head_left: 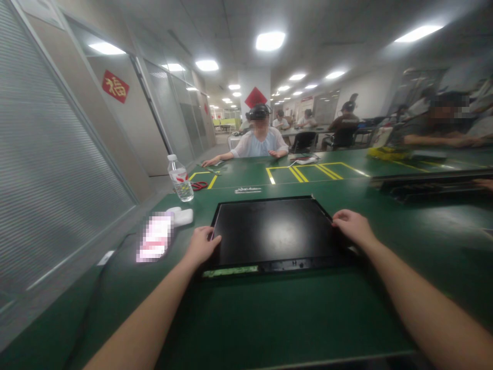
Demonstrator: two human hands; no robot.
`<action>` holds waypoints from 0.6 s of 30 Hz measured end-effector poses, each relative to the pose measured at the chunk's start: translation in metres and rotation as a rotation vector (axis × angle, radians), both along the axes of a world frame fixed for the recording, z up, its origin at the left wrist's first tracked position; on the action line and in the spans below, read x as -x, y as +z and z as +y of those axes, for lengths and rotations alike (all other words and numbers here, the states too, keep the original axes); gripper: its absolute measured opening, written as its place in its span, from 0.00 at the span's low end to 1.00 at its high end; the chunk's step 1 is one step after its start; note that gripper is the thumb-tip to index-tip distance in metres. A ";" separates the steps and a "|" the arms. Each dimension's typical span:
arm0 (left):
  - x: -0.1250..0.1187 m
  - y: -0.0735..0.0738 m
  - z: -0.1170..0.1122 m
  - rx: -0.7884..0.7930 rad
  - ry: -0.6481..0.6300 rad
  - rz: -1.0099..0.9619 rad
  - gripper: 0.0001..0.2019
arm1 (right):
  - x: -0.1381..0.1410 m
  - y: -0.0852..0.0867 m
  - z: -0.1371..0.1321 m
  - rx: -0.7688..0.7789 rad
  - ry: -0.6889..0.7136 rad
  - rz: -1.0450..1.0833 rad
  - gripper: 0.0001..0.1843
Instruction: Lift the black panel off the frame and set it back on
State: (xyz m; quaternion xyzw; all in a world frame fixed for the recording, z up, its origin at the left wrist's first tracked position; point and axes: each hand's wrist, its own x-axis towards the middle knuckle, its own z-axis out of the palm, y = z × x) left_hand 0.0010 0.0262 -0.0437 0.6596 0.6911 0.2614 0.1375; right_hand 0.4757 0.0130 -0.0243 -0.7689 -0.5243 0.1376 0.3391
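Note:
A flat black display panel point(273, 231) lies face up on the green table point(269, 318) in front of me. A strip of green circuit board shows along its near edge. My left hand point(202, 245) grips the panel's left edge, fingers curled over it. My right hand point(352, 226) holds the right edge, fingers bent against the rim.
A water bottle point(179, 178) stands at the far left, with red scissors point(198, 185) beside it. A phone and a small white case point(184, 216) lie left of the panel. Another dark panel point(431, 185) lies at right. Across the table sit other people point(260, 141).

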 end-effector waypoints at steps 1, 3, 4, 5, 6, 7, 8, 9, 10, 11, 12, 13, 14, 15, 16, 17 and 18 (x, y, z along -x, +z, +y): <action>0.000 0.001 0.000 0.002 -0.008 0.012 0.20 | -0.001 -0.001 0.001 -0.003 -0.003 0.000 0.05; 0.000 0.001 0.000 0.002 -0.020 0.026 0.19 | -0.003 -0.003 0.002 -0.011 -0.013 -0.006 0.05; 0.001 0.002 0.000 0.000 -0.021 0.029 0.19 | -0.003 -0.004 0.003 -0.014 -0.015 -0.011 0.05; 0.001 0.002 0.000 -0.001 -0.019 0.029 0.19 | -0.004 -0.004 0.003 -0.015 -0.016 -0.015 0.05; 0.001 0.002 0.000 0.000 -0.017 0.027 0.19 | -0.004 -0.005 0.003 -0.017 -0.015 -0.017 0.06; 0.001 0.002 0.000 0.001 -0.015 0.024 0.19 | -0.004 -0.005 0.004 -0.018 -0.015 -0.018 0.06; 0.001 0.002 0.000 0.003 -0.011 0.022 0.19 | -0.004 -0.005 0.004 -0.018 -0.015 -0.018 0.06; 0.001 0.001 0.000 0.004 -0.008 0.019 0.20 | -0.004 -0.005 0.004 -0.019 -0.016 -0.015 0.06; 0.001 0.001 0.000 0.005 -0.005 0.018 0.20 | -0.004 -0.004 0.004 -0.019 -0.018 -0.010 0.06; 0.001 0.001 0.000 0.004 -0.002 0.018 0.19 | -0.004 -0.004 0.004 -0.021 -0.019 -0.005 0.06; 0.001 0.001 0.000 0.004 0.001 0.019 0.19 | -0.004 -0.004 0.004 -0.023 -0.019 -0.001 0.05; 0.001 0.001 0.000 0.005 0.001 0.022 0.19 | -0.004 -0.004 0.004 -0.026 -0.020 0.001 0.05; 0.000 0.001 0.000 0.007 -0.001 0.025 0.19 | -0.004 -0.004 0.004 -0.031 -0.021 0.003 0.05; 0.000 0.001 0.000 0.010 -0.002 0.029 0.20 | -0.004 -0.004 0.004 -0.034 -0.022 0.006 0.05; -0.001 0.002 0.000 0.015 -0.001 0.030 0.20 | -0.004 -0.005 0.004 -0.034 -0.022 0.010 0.05; -0.001 0.002 0.000 0.021 0.000 0.031 0.21 | -0.004 -0.005 0.003 -0.032 -0.023 0.015 0.05; -0.002 0.003 -0.001 0.028 0.000 0.031 0.21 | -0.004 -0.005 0.003 -0.027 -0.023 0.022 0.05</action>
